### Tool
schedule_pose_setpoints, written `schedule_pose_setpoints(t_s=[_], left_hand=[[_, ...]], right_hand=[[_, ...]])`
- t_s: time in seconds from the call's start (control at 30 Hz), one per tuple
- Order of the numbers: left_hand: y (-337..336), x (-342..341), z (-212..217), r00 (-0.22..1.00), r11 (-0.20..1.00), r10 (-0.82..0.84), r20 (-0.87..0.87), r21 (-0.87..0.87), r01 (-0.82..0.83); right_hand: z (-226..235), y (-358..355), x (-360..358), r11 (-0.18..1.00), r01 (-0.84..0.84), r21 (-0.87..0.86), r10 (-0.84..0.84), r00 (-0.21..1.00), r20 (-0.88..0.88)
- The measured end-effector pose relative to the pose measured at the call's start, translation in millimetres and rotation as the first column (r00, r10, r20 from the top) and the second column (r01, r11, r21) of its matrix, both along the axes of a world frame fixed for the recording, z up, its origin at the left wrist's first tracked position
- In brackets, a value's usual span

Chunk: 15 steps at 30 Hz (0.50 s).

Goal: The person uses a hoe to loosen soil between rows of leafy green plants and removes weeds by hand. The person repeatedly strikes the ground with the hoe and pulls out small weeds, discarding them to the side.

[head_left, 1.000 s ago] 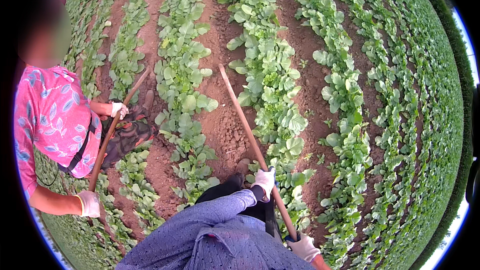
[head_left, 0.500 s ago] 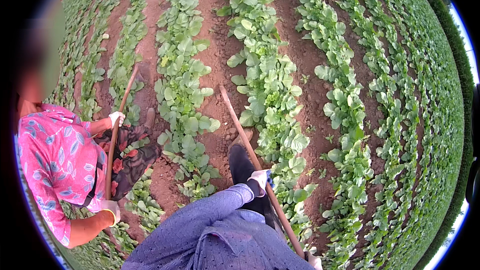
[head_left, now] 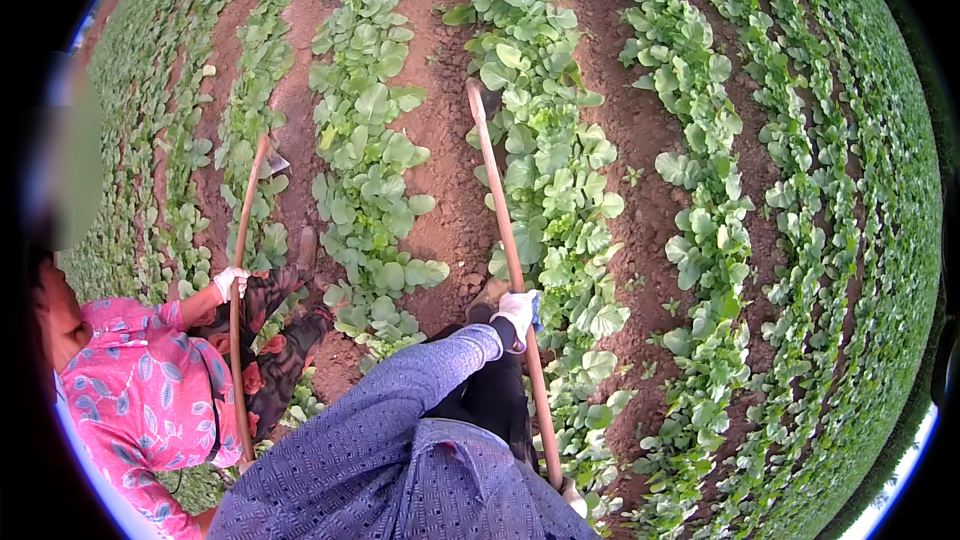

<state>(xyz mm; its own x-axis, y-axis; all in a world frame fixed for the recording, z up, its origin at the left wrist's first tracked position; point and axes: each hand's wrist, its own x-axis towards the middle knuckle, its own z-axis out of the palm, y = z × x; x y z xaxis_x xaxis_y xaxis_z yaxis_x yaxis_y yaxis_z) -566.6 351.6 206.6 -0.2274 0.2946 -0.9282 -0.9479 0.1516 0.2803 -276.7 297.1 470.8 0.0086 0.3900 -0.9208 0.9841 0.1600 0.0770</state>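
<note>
While the leafy field fills most of the view, its rows fanning up toward 12 o'clock, a bare furrow runs from 12 o'clock down past the centre, beside the nearest row. At 8 o'clock is a co-worker in a pink leaf-patterned top, and at about 7 o'clock spreads the person's own blue shirt.

The hoe slants from 12 o'clock to between 5 and 6, its far end at the border of furrow and row; a dark part there, perhaps the blade, is half lost among leaves. Compared with half a second ago, that end lies farther out along the row and the pole stands steeper in view. To judge by that, the tool is now reaching over a stretch farther from the person's feet.

The co-worker's pole stands near 9 o'clock, its metal blade showing toward 10.

The gloved left hand, at 5 o'clock, has its fingers wrapped around the pole. Of the right hand, between 5 and 6 o'clock, just a pale bit shows beside the pole's near end; I cannot tell how its fingers are set.
</note>
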Motion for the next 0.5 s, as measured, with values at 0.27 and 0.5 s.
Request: schedule_pose_setpoints(t_s=[0.27, 0.5], left_hand=[[-107, 149, -48, 0.886, 0.915, -0.135, 0.444, 0.399, -0.061], [-4, -102, 15, 0.979, 0.996, 0.077, 0.190, 0.025, -0.083]], right_hand=[[-14, 11, -66, 0.995, 0.101, -0.013, -0.101, 0.975, -0.198], [-16, 62, -64, 0.991, 0.126, -0.042, -0.133, 0.929, -0.344]])
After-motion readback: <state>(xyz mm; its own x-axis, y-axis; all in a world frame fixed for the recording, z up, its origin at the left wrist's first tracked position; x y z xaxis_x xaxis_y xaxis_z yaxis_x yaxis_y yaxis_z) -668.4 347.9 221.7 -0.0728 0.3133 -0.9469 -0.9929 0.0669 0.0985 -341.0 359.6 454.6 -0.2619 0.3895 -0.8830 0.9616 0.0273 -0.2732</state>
